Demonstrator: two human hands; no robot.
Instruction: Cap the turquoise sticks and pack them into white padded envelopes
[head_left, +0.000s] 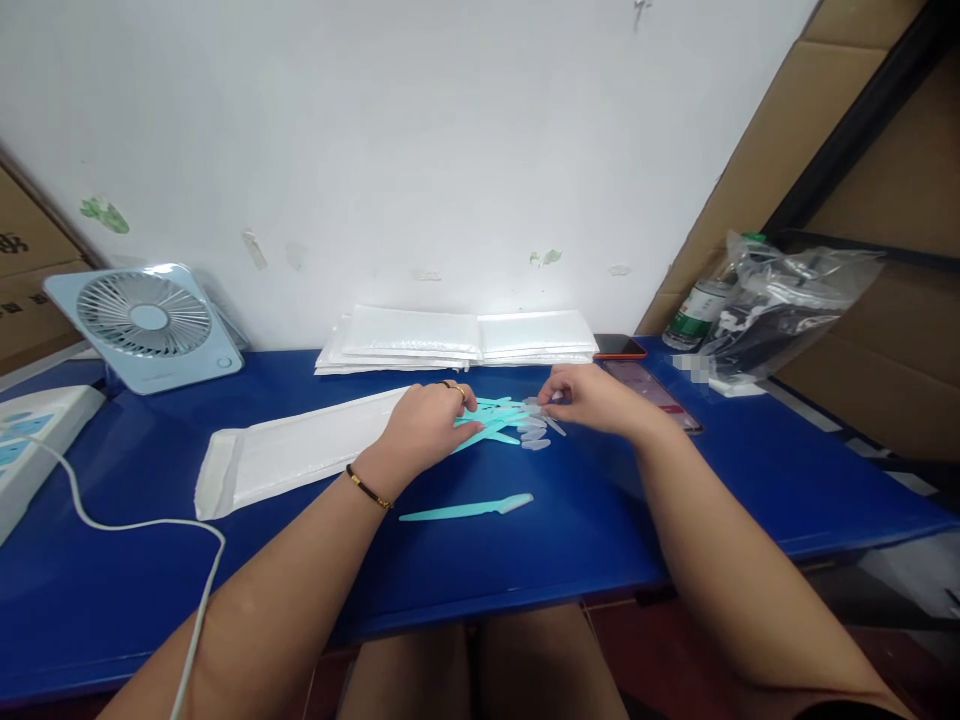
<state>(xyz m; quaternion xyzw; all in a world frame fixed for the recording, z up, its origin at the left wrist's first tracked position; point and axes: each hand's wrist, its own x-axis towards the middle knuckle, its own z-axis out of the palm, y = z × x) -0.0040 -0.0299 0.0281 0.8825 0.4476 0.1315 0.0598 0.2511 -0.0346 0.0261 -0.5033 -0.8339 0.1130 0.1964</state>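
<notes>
Teal eyebrow razors [495, 418] lie in a loose pile in the middle of the blue table. Small clear plastic blade caps [535, 436] are heaped at the pile's right side. My left hand [429, 422] is over the pile's left end, thumb and forefinger closing around a teal handle. From the right, my right hand [581, 398] pinches at the caps, its fingertips on a clear piece partly hidden by the fingers. Nearer to me, a single teal eyebrow razor [466, 508] with a clear cap over its blade lies apart from the pile.
A white padded mailer [289, 455] lies left of the pile, partly under my left hand. More mailers [465, 340] are stacked by the wall. A fan [150, 325], power strip [45, 440] and cable [150, 522] are left; phones [652, 395], a bottle [697, 312] and plastic bag [795, 310] right.
</notes>
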